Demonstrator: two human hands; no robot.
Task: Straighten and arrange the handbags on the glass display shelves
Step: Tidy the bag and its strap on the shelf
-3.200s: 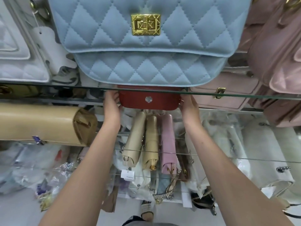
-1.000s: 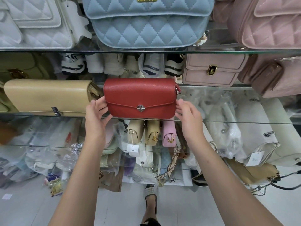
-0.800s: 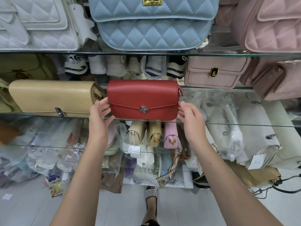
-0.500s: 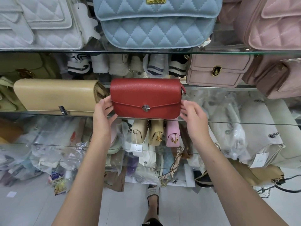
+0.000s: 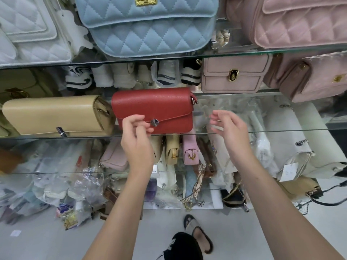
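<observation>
Looking light and firm, the red bag point(image 5: 153, 107) suits end grips; left hand point(image 5: 136, 133) curls by its clasp point(image 5: 154, 122), hold unclear, right hand point(image 5: 229, 127) spread free.

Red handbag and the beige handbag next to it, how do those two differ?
The red handbag is shorter end to end; the beige handbag is clearly longer. The red handbag's clasp is round, on a pointed flap; the beige handbag's clasp is rectangular, on a straight edge. Both stand side by side on one glass shelf, flaps forward.
</observation>
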